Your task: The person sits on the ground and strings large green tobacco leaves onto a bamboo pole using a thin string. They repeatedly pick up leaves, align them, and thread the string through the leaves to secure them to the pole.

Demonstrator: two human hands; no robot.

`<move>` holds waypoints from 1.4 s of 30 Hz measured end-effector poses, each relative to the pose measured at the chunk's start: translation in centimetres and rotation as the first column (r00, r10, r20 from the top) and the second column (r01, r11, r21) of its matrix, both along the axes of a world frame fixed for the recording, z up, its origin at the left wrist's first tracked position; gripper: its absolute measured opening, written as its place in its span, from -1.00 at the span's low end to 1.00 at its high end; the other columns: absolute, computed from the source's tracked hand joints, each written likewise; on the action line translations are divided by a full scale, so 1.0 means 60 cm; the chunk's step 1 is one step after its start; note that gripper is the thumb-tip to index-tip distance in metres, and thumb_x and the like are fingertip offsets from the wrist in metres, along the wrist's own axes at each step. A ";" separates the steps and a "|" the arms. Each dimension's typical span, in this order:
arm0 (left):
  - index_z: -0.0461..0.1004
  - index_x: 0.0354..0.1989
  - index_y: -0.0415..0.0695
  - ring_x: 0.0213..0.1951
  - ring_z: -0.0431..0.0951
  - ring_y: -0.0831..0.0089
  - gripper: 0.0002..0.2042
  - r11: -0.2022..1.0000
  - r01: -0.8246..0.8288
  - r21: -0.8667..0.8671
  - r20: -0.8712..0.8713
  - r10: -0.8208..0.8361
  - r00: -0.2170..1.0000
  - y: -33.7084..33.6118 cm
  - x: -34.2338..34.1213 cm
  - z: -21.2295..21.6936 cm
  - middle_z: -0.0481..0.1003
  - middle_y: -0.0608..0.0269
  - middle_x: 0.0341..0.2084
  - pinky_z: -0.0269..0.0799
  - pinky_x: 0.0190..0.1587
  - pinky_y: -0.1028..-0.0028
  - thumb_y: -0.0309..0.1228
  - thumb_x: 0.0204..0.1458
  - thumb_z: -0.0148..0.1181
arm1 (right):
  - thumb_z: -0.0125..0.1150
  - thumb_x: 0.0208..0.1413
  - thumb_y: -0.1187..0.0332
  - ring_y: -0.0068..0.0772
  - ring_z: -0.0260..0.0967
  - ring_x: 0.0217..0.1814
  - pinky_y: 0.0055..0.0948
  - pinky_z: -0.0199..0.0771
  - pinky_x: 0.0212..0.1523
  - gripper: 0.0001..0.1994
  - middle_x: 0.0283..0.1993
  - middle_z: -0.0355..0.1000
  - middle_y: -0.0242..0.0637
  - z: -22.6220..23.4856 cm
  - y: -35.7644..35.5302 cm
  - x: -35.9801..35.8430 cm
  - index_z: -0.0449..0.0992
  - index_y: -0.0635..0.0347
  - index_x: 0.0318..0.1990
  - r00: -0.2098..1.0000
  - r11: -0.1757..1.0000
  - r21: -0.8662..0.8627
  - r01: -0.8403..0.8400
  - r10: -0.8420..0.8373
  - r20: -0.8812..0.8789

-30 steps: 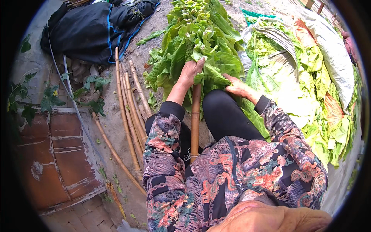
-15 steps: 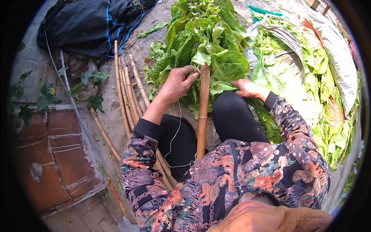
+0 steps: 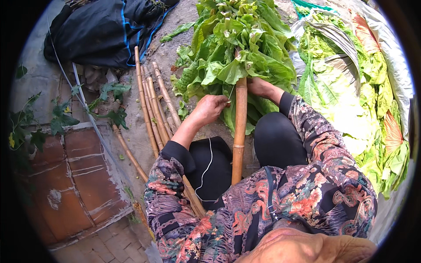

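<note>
A bamboo pole (image 3: 240, 131) runs from my lap away from me, with a thick bunch of large green leaves (image 3: 254, 44) along its far part. My left hand (image 3: 208, 109), just left of the pole, is closed in a pinch on a thin white string (image 3: 210, 158). A short stretch of string rises from the fingertips to the leaves; the loose part hangs down over my left knee. My right hand (image 3: 262, 87) is right beside the pole, under the nearest leaves. Its fingers are hidden by leaf and pole.
Several bare bamboo poles (image 3: 149, 105) lie on the ground to the left. A large heap of leaves (image 3: 342, 101) on pale sheeting fills the right side. Black cloth with blue edging (image 3: 105, 35) is at the far left, above a rusty brown panel (image 3: 74, 175).
My left hand has drawn back from the pole, down toward me, with the string still pinched. My right hand has moved from the leaves above my right knee in to the pole.
</note>
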State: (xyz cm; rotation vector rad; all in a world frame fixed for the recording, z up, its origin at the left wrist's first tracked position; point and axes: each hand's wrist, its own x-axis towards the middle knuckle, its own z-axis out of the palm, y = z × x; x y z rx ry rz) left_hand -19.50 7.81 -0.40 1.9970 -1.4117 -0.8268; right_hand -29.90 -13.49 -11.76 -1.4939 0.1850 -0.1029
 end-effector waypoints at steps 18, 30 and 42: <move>0.55 -0.25 -0.30 -0.67 0.28 0.69 -0.82 0.843 0.050 0.535 -0.142 0.031 0.989 -0.189 0.189 0.056 0.43 0.46 -0.66 0.18 -0.64 0.60 -0.49 0.00 0.19 | 0.16 0.00 0.31 -0.18 0.33 0.09 -0.31 0.30 0.09 -0.55 0.02 0.41 0.04 0.058 -0.048 -0.010 0.37 0.37 0.04 0.937 0.750 -0.582 -0.316 0.344 -0.065; 0.52 -0.37 -0.20 -0.37 0.52 -0.01 -0.88 0.975 -0.116 0.190 0.864 -0.109 0.492 -0.158 -0.034 0.193 0.49 -0.03 -0.46 0.41 -0.29 0.14 -0.44 0.00 0.09 | 0.02 -0.04 0.36 -0.11 0.48 -0.14 -0.18 0.44 -0.13 -0.79 -0.24 0.53 -0.16 0.063 0.016 0.013 0.60 0.14 -0.34 0.956 0.636 -0.735 0.234 -0.287 0.056; 0.42 -0.27 -0.26 -0.32 0.48 0.12 -0.85 0.936 -0.185 -0.300 0.437 0.307 0.846 -0.177 -0.194 0.051 0.46 0.06 -0.39 0.39 -0.26 0.31 -0.65 -0.02 -0.02 | 0.21 0.09 0.35 -0.30 0.48 -0.31 -0.45 0.45 -0.27 -0.83 -0.33 0.52 -0.18 0.056 -0.149 -0.205 0.53 0.27 -0.26 0.915 0.902 -0.322 0.288 -0.160 0.371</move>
